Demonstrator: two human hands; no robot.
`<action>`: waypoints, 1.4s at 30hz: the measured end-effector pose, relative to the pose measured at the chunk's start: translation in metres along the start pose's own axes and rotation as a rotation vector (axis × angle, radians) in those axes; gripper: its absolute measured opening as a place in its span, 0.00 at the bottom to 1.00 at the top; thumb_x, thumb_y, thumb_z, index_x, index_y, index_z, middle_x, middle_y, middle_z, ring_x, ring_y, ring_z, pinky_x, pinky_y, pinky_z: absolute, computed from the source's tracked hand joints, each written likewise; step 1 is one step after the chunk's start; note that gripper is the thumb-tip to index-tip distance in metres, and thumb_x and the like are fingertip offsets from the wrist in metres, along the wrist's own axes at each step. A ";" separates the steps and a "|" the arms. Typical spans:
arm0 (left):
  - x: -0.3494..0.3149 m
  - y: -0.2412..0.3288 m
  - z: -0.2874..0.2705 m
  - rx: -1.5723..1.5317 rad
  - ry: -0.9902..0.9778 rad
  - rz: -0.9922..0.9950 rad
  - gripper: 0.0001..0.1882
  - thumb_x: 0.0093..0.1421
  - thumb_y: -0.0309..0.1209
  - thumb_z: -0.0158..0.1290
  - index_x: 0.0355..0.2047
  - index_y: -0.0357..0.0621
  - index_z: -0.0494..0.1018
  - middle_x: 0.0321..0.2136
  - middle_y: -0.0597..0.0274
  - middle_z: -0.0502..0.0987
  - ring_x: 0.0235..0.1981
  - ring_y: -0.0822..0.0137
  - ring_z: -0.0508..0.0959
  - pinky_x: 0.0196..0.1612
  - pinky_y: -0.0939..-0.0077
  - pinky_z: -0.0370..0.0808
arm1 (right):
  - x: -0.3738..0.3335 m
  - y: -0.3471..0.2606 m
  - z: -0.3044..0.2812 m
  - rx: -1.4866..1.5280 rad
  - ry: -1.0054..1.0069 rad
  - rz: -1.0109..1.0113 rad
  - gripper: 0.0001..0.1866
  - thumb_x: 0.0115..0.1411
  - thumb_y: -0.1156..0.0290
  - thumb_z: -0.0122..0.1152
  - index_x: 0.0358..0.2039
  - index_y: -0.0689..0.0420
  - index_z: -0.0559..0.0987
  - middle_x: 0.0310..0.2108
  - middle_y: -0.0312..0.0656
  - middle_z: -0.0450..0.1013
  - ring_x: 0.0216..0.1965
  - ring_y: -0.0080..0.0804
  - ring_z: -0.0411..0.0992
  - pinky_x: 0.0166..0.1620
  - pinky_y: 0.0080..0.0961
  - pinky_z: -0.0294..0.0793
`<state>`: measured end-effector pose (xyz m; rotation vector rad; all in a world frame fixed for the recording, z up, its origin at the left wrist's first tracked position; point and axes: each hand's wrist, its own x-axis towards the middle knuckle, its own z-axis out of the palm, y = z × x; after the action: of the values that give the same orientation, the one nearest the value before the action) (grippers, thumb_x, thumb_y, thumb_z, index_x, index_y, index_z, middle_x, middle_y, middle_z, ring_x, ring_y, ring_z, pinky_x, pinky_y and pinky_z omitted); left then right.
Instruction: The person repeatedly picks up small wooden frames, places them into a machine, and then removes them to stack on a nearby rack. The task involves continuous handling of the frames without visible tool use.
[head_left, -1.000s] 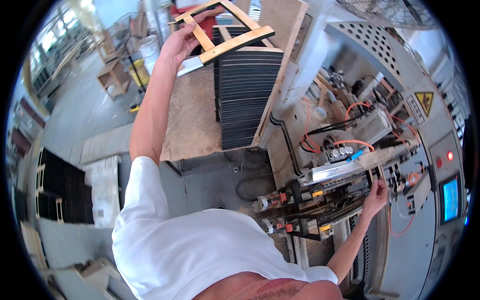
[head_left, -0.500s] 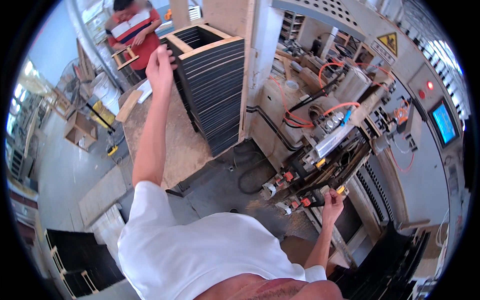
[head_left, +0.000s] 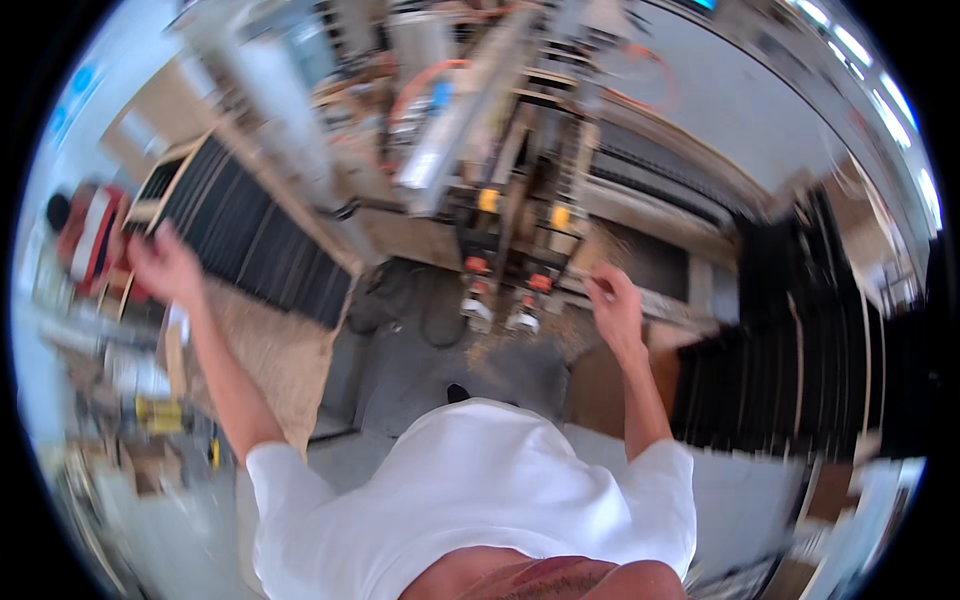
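My left hand [head_left: 168,265] is raised, fingers slightly apart and smeared by motion, with nothing visible in it. It is in front of the tall stack of black wood-edged frames [head_left: 250,225], and I cannot tell whether it touches them. My right hand [head_left: 614,305] hovers just right of the front end of a woodworking machine [head_left: 515,180], its fingers curled together and nothing showing between them. Two clamp ends with red parts [head_left: 540,283] and yellow blocks [head_left: 561,216] jut toward me from the machine.
On the right stands another stack of black frames [head_left: 775,375]. The left stack rests on a wooden table [head_left: 275,345]. A co-worker in a striped red shirt [head_left: 95,235] is at the far left. Hoses [head_left: 440,318] and sawdust lie on the grey floor [head_left: 410,375].
My view has swung to the right, so the machine is now central and the right stack shows more. My right hand has come away from the machine's clamp end.
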<state>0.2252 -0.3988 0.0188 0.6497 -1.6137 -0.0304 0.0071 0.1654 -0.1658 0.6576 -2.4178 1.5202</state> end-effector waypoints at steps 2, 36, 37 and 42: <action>-0.006 -0.004 -0.023 0.003 0.197 0.131 0.19 0.62 0.34 0.56 0.44 0.27 0.71 0.39 0.44 0.77 0.39 0.56 0.77 0.46 0.66 0.74 | 0.001 -0.035 -0.031 -0.107 0.062 -0.148 0.09 0.52 0.78 0.65 0.35 0.60 0.77 0.41 0.46 0.76 0.39 0.41 0.75 0.43 0.29 0.74; -0.373 0.376 0.557 -0.921 -1.222 -1.391 0.24 0.62 0.52 0.50 0.40 0.41 0.70 0.28 0.63 0.70 0.27 0.67 0.72 0.37 0.65 0.75 | 0.018 -0.231 -0.301 -0.976 0.631 0.477 0.07 0.57 0.79 0.59 0.37 0.60 0.74 0.29 0.38 0.70 0.30 0.24 0.65 0.37 0.24 0.68; -0.376 0.374 0.577 -0.901 -1.173 -1.441 0.24 0.61 0.54 0.51 0.37 0.43 0.69 0.25 0.65 0.67 0.26 0.67 0.69 0.40 0.61 0.74 | 0.022 -0.233 -0.287 -1.015 0.609 0.421 0.08 0.57 0.79 0.60 0.38 0.60 0.75 0.32 0.40 0.72 0.31 0.27 0.67 0.39 0.26 0.69; -0.402 0.416 0.634 -0.946 -1.096 -1.665 0.29 0.59 0.53 0.55 0.45 0.38 0.67 0.34 0.58 0.68 0.34 0.60 0.71 0.45 0.54 0.73 | 0.062 -0.236 -0.187 -1.222 0.303 0.180 0.11 0.51 0.81 0.63 0.37 0.61 0.78 0.38 0.47 0.75 0.39 0.44 0.74 0.44 0.37 0.73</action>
<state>-0.5185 -0.1024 -0.2905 1.0596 -1.2230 -2.5122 0.0542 0.2298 0.1312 -0.0600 -2.5627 -0.0336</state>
